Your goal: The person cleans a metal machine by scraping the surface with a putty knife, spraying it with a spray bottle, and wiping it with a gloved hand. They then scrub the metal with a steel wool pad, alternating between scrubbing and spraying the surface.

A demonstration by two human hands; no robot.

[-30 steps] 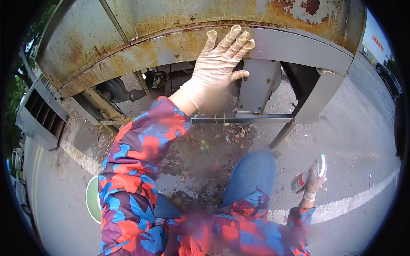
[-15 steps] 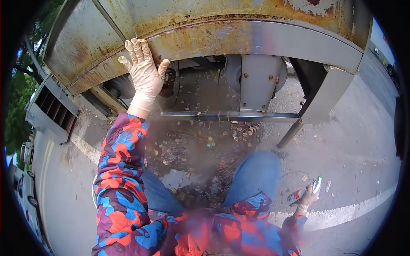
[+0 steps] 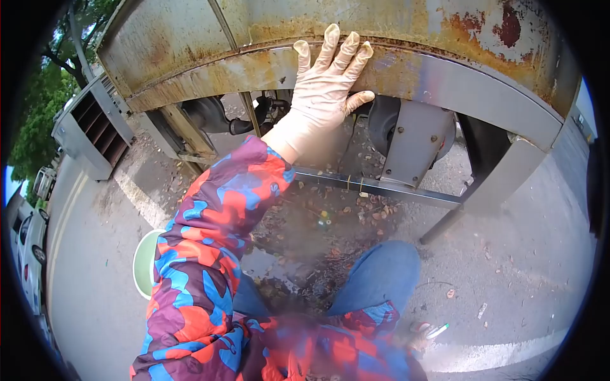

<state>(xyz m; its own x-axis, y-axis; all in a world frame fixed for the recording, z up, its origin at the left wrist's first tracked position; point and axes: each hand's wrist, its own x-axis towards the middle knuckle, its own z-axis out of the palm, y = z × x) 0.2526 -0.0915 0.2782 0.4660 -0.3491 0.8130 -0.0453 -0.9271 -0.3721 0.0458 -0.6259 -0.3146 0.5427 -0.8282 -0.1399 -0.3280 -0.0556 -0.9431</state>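
Observation:
My left hand (image 3: 327,89), in a pale glove, lies with fingers spread against the rusty lower edge of a large metal machine (image 3: 222,76). Nothing is in it. Low at the right, beside my knee, my right hand (image 3: 419,334) is mostly hidden by my sleeve and blurred. From it sticks out the white head with a green tip of a spray bottle (image 3: 437,331), whose body is out of sight now. Brown stains and peeling paint mark the machine's panel around my left hand.
Under the machine are a grey bracket (image 3: 413,143), dark pipes and a crossbar (image 3: 381,188). Wet ground with fallen leaves lies between my knees. A pale green bucket (image 3: 145,263) stands left of my arm. Further left are a metal cabinet (image 3: 92,130) and parked cars (image 3: 28,254).
My left hand has moved right along the machine's lower edge, fingers still spread. My right hand has drawn in toward my body with the spray bottle. The bucket shows more.

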